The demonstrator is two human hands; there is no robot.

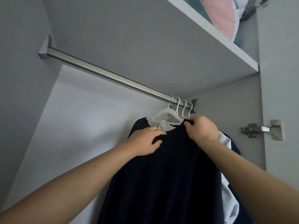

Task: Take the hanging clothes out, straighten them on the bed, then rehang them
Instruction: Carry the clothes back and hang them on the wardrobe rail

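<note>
The fingers (188,126) of the right hand (200,129) are curled and pinch the dark navy garment (169,175) at its right shoulder, right beside the neckline. The left hand (145,141) lies on the garment's left shoulder, its fingers bent over the cloth and gripping a fold of it, the thumb tucked lower against the fabric. Both bare forearms reach up from the lower corners into the wardrobe.

The navy garment hangs on a white plastic hanger (166,116), whose shoulders show above the collar between the two hands. The cloth drops in a long dark sheet to the bottom of the view. Just behind it on the right, a pale blue-white garment (228,191) peeks out, with more dark cloth behind that.

The hanger's hook sits on the metal rail (100,71), close to its right end, alongside three more white hooks (184,107) packed together by the rail bracket. The rest of the rail runs bare up to the left bracket.

Above, a grey shelf (210,38) carries folded bedding (221,18) in pink, white and teal. On the right wall sits a metal door hinge (260,129).
</note>
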